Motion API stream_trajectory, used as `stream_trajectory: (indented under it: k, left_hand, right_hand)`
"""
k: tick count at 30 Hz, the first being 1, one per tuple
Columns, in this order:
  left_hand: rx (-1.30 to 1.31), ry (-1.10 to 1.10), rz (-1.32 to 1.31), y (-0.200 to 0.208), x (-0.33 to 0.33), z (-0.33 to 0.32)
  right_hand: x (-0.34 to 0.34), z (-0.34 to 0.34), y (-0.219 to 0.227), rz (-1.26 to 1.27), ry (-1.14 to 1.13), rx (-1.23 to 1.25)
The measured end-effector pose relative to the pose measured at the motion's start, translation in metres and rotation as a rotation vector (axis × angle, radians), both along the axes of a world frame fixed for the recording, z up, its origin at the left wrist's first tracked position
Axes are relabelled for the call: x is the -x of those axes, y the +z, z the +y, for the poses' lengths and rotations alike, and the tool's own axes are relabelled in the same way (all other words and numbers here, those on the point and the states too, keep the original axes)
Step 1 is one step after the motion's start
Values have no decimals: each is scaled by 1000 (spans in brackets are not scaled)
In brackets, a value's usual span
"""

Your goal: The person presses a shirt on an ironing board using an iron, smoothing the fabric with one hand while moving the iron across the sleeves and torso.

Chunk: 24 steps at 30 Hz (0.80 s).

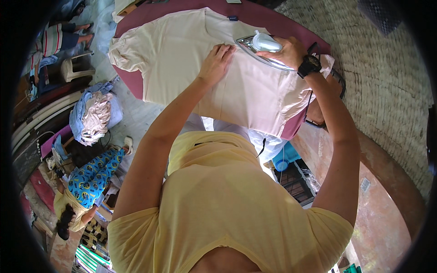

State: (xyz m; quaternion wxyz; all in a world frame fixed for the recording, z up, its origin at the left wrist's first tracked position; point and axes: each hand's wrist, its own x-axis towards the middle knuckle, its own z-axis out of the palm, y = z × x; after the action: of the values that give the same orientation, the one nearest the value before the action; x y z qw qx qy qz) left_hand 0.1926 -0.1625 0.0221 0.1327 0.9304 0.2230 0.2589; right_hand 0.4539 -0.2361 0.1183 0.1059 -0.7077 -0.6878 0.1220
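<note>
A cream short-sleeved shirt (177,50) lies spread over a maroon-covered ironing board (157,13), its neckline at the far side and one sleeve at the left. My right hand (291,51), with a black watch on the wrist, is wrapped round the handle of a clothes iron (266,43). The iron's metal plate rests on the right part of the shirt, its tip pointing left. My left hand (217,61) lies on the cloth just left of that tip, fingers stretched out and pressing flat. The iron's underside is hidden.
Piled clothes (96,116) stand at the left. Below them a person in blue patterned trousers (93,177) works, and another person (54,38) is at the far left near a beige plastic stool (75,67). A rough woven wall-like surface (378,77) borders the board's right end.
</note>
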Motion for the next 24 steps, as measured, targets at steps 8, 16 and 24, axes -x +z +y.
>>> stream_trajectory:
  k: [8, 16, 24]
  left_hand:
    - [84, 5, -65, 0, 1, -4]
    - [290, 63, -182, 4, 18, 0]
    - [142, 509, -21, -7, 67, 25]
  right_hand:
    - [4, 0, 7, 36, 0, 31]
    - [9, 3, 9, -19, 25, 30]
    - [18, 16, 17, 130, 51, 116]
